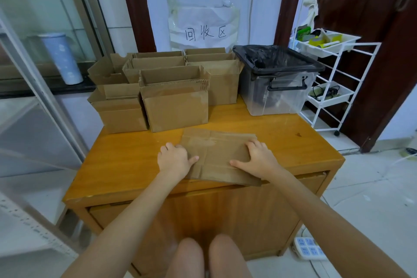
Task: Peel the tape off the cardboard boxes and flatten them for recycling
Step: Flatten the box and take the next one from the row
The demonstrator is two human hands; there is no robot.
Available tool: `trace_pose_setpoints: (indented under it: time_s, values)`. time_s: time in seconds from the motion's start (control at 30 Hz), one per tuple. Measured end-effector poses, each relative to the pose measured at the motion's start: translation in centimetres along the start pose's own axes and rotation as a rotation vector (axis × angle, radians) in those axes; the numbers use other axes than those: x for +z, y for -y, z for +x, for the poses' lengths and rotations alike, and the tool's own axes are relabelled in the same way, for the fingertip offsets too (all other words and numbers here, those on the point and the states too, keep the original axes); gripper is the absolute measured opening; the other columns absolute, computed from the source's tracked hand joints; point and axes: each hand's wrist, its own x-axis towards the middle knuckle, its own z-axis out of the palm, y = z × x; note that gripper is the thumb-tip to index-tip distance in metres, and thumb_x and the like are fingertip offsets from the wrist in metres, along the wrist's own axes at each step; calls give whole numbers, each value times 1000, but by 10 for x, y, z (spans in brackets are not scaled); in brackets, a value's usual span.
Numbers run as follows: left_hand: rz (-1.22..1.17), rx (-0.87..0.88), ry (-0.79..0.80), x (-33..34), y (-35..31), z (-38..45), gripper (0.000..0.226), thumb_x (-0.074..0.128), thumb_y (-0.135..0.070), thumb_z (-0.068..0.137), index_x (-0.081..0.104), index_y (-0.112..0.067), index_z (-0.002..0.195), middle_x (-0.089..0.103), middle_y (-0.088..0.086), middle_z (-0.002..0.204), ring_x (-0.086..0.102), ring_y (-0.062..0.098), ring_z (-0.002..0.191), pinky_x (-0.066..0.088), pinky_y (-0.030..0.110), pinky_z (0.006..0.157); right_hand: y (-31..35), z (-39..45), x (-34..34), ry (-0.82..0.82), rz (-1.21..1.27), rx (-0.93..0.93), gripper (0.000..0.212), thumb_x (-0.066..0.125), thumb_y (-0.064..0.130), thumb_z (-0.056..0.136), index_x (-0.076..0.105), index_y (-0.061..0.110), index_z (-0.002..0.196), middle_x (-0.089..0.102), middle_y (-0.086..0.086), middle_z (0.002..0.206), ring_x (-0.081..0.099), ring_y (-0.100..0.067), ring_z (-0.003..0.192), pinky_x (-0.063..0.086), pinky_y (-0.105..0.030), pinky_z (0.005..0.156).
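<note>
Flattening is the step in hand: both hands press one collapsed box (220,157) against the wooden surface (126,165) near its front edge, left hand (174,159) with fingers curled, right hand (259,158) spread flat. Next, I'd judge, comes an upright box (176,99) behind.

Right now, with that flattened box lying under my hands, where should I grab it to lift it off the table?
Probably the near long edge of the flattened box: it juts slightly past the table front, so fingers can slip under from your side, thumb on top.
</note>
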Motion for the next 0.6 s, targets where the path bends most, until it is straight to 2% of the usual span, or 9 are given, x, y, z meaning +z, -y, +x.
trace_pose_setpoints:
  time_s: [0.07,0.13,0.2,0.27,0.33,0.4,0.47,0.53,0.6]
  values:
    - [-156,-51,119,-5,3,8,65,54,-66,84,54,-7,109,48,16,124,45,32,117,44,37,90,-1,-2,4,15,58,46,96,55,71,78,27,9,146,17,-10,158,11,-30,145,21,-43,116]
    - [-268,-79,171,-6,7,15,68,60,-70,76,54,-8,103,51,15,121,49,32,113,48,38,88,-1,-6,3,14,168,90,105,62,67,76,16,8,150,6,-12,160,4,-29,147,17,-42,117]
    - [-330,-75,169,-4,9,17,74,63,-72,71,55,-7,105,53,14,119,50,32,112,48,39,88,-1,-8,0,3,272,126,113,69,63,73,7,9,151,2,-13,160,7,-30,146,20,-43,116]
    - [-370,-68,159,-3,8,16,77,65,-73,68,57,-7,106,54,15,120,49,31,112,49,40,86,-1,-8,-2,-9,297,121,111,73,59,71,13,9,150,14,-13,157,17,-29,143,28,-44,114]
    - [-406,-91,145,-3,4,11,80,65,-72,69,53,-7,114,50,14,124,50,30,113,49,39,82,-4,-6,-3,-31,330,103,100,75,53,72,23,9,145,28,-10,151,30,-27,137,35,-42,109]
    - [-399,-116,143,-4,-6,4,87,64,-69,73,44,-4,127,44,14,130,50,29,115,49,37,80,-8,-4,-6,-52,337,78,86,75,42,78,31,9,144,29,-10,150,35,-26,135,36,-39,109]
    - [-387,-114,137,-6,-23,-4,91,62,-67,76,35,-1,133,42,14,132,51,29,116,49,36,80,-13,-3,-11,-79,233,45,63,67,32,87,41,9,140,33,-10,149,39,-25,133,32,-36,111]
    - [-398,-99,111,-7,-45,-11,87,61,-63,80,32,-2,133,43,15,131,53,30,114,48,35,78,-20,0,-14,-94,77,30,40,53,26,95,52,11,131,50,-9,137,46,-24,125,25,-37,114]
    - [-380,-70,94,-8,-70,-17,78,57,-59,86,28,-6,136,42,14,130,55,30,110,44,34,73,-30,3,-15,-77,19,47,37,43,28,99,54,10,129,54,-9,133,47,-24,123,24,-37,113]
